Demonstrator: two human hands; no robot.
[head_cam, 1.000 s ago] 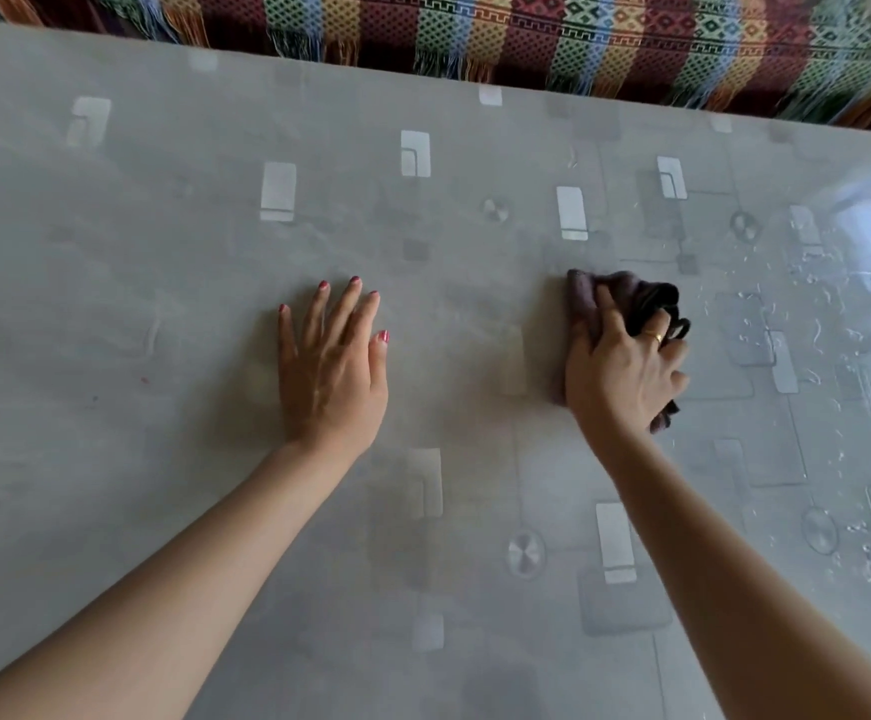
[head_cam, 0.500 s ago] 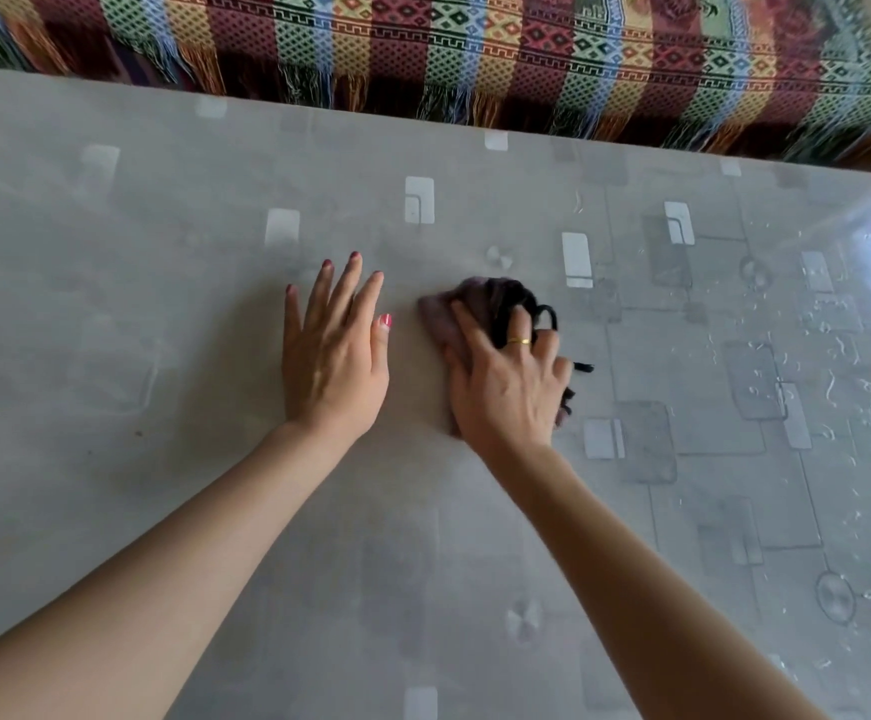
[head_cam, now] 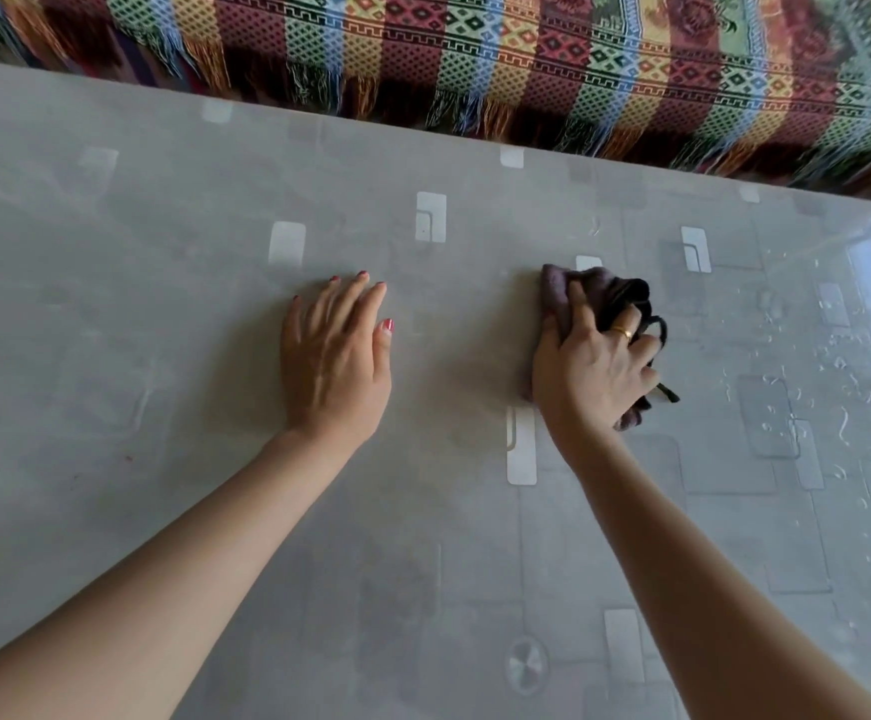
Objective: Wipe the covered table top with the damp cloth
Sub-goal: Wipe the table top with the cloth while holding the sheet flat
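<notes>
Bare forearms, red-painted nails, gold ring [head_cam: 621, 332]

Table [head_cam: 163, 314] bare all round; only left hand [head_cam: 334, 366] lies flat left of cloth [head_cam: 605, 304].

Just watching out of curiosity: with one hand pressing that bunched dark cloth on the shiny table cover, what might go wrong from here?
1. Water beads sit on the cover to the right; a bunched cloth may smear them rather than lift them.
2. The left hand rests flat on the cover; if it lifts, the sheet might slide or wrinkle under the right hand.
3. The fringed blanket lies just past the far edge; a long stroke could wet it.
</notes>
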